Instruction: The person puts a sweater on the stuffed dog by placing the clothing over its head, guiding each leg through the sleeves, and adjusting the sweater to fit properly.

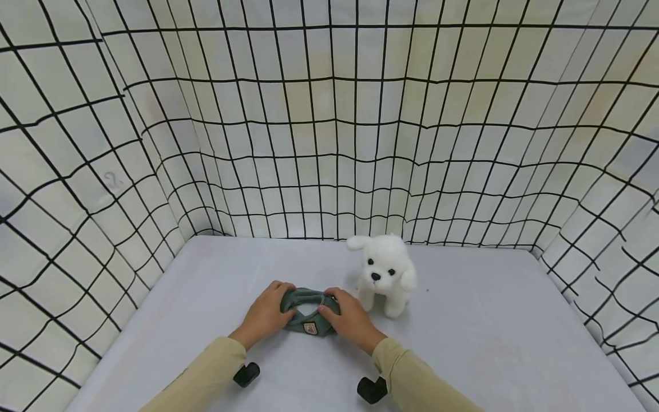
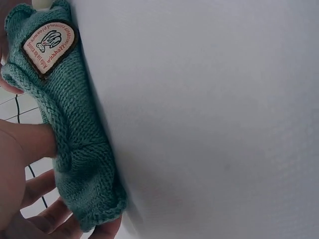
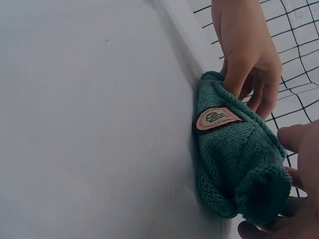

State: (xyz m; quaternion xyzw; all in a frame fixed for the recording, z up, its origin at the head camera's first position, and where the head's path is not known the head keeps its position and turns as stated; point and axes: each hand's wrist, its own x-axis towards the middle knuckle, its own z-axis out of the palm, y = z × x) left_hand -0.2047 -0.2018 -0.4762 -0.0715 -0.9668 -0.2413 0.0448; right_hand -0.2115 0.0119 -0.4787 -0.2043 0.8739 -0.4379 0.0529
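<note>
A grid-lined backdrop [image 1: 329,114], white with black lines, closes in the back and both sides. Below it lies the pale grey surface [image 1: 489,343], which fills most of both wrist views as well.

A white plush dog [image 1: 385,273] stands on the surface just right of the hands, facing forward, with black eyes and nose. It is close to the right hand, though whether they touch cannot be told.

Two tan sleeves [image 1: 206,375] come in from the bottom edge, and a small black wrist mount [image 1: 246,374] shows under each.

The left hand [image 1: 265,316] and right hand [image 1: 349,318] grip opposite sides of a small green knitted garment [image 1: 308,312], which rests on the surface near the front, between them. Each hand has its fingers curled over the knit and its thumb tucked inside, holding a round opening apart.

A small oval patch [image 2: 49,46] with a dark border is sewn on the near side of the garment; its lettering is too small to read.
</note>
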